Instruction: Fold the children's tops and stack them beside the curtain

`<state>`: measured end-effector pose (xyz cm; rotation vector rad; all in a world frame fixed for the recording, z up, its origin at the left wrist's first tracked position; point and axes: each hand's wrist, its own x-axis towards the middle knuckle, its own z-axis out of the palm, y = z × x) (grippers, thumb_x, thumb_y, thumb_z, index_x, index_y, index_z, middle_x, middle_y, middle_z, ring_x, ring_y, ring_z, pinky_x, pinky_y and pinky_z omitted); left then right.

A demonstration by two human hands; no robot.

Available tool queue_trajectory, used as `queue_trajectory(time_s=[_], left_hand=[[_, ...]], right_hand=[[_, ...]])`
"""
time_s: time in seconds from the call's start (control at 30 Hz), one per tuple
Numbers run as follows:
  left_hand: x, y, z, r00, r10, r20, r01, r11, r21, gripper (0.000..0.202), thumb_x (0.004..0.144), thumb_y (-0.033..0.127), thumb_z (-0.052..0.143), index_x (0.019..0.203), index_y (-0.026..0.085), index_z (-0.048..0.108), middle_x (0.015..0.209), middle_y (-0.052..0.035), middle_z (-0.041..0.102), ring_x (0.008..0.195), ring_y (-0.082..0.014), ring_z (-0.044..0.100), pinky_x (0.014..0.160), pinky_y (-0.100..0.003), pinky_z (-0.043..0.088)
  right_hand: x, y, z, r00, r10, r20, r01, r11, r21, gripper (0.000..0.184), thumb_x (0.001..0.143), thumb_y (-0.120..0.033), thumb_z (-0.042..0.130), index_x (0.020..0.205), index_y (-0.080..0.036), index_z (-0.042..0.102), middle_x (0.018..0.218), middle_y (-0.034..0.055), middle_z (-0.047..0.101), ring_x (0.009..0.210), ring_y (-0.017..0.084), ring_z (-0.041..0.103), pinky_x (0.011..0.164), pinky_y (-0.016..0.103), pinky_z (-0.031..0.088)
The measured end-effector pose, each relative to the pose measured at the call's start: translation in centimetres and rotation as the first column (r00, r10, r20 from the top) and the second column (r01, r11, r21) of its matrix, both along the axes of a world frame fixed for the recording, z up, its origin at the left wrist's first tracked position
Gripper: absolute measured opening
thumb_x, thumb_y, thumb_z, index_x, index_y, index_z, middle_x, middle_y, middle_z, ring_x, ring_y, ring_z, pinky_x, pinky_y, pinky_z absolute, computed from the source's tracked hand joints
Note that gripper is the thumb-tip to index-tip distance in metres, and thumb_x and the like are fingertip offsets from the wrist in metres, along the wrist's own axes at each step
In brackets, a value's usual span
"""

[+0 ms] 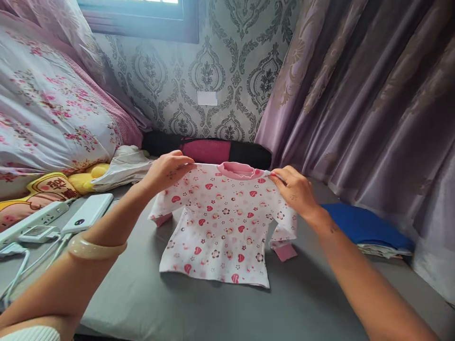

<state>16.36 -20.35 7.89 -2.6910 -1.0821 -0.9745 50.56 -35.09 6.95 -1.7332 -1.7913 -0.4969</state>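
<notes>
Left grip (169, 171) and right grip (297, 190) are pinched onto opposite shoulders of the printed shirt (223, 227), its body spread below, between them.

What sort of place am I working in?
Likely a bedroom: there's what looks like a grey-covered bed, flowered bedding piled at the left, and long purple curtains at the right.

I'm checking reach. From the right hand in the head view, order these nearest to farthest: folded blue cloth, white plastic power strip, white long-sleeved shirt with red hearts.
1. White long-sleeved shirt with red hearts: its shoulder is in the right hand.
2. Folded blue cloth: to the hand's right.
3. White plastic power strip: at the far left.
</notes>
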Motion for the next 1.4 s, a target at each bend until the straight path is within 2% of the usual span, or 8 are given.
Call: queue_trajectory(time_s=[0.17,0.43,0.6,0.9,1.1,1.4], left_hand=[[1.9,1.5,-2.7,0.994,0.092,-0.056,-0.096,0.993,-0.065,0.036,0.089,0.047,0.046,0.095,0.026,0.075,0.088,-0.0052,0.062,0.072,-0.0167,0.059,0.062,-0.025,0.041],[4.2,3.8,-6.1,0.960,0.222,-0.173,-0.249,0.955,-0.159,0.035,0.093,0.042,0.041,0.098,0.025,0.072,0.098,-0.0041,0.061,0.085,-0.0179,0.062,0.065,-0.024,0.042],[5.4,5.2,-7.7,0.946,0.239,-0.217,-0.284,0.936,-0.209,0.034,0.094,0.038,0.040,0.101,0.025,0.071,0.103,-0.0052,0.062,0.090,-0.0206,0.063,0.068,-0.026,0.044],[7.3,8.3,-10.8,0.912,0.271,-0.309,-0.357,0.895,-0.268,0.035,0.094,0.035,0.039,0.102,0.024,0.071,0.106,-0.0068,0.062,0.096,-0.0215,0.063,0.070,-0.026,0.045],[8.4,10.1,-12.5,0.895,0.263,-0.361,-0.380,0.872,-0.309,0.034,0.093,0.030,0.039,0.105,0.023,0.070,0.109,-0.0073,0.063,0.103,-0.0223,0.062,0.074,-0.026,0.046],[9.8,12.5,-13.9,0.878,0.286,-0.385,-0.418,0.849,-0.322,0.035,0.093,0.033,0.038,0.105,0.023,0.070,0.112,-0.0080,0.064,0.102,-0.0233,0.063,0.076,-0.027,0.047]], right_hand=[[0.3,2.0,-2.6,0.995,-0.091,0.030,0.094,0.991,-0.099,0.026,0.097,-0.041,0.046,0.104,-0.029,0.068,0.104,0.0048,0.065,0.088,0.022,0.064,0.062,0.030,0.041],[1.3,5.1,-5.8,0.980,-0.184,0.077,0.196,0.960,-0.200,0.025,0.099,-0.039,0.046,0.110,-0.029,0.065,0.109,0.0019,0.064,0.091,0.018,0.063,0.062,0.026,0.036],[1.5,7.2,-7.0,0.970,-0.214,0.112,0.238,0.925,-0.296,0.028,0.100,-0.041,0.042,0.111,-0.028,0.064,0.109,0.0031,0.063,0.088,0.018,0.063,0.064,0.026,0.036],[1.7,11.1,-9.8,0.967,-0.238,0.087,0.251,0.852,-0.459,0.031,0.101,-0.039,0.037,0.111,-0.026,0.063,0.112,0.0052,0.062,0.097,0.020,0.062,0.073,0.028,0.039],[2.1,13.4,-11.7,0.964,-0.262,0.052,0.247,0.798,-0.550,0.032,0.100,-0.036,0.036,0.113,-0.024,0.063,0.115,0.0074,0.061,0.101,0.022,0.060,0.078,0.031,0.040],[3.2,16.1,-14.0,0.957,-0.286,0.044,0.257,0.770,-0.584,0.034,0.100,-0.036,0.034,0.113,-0.022,0.063,0.116,0.0090,0.061,0.106,0.024,0.059,0.083,0.032,0.040]])
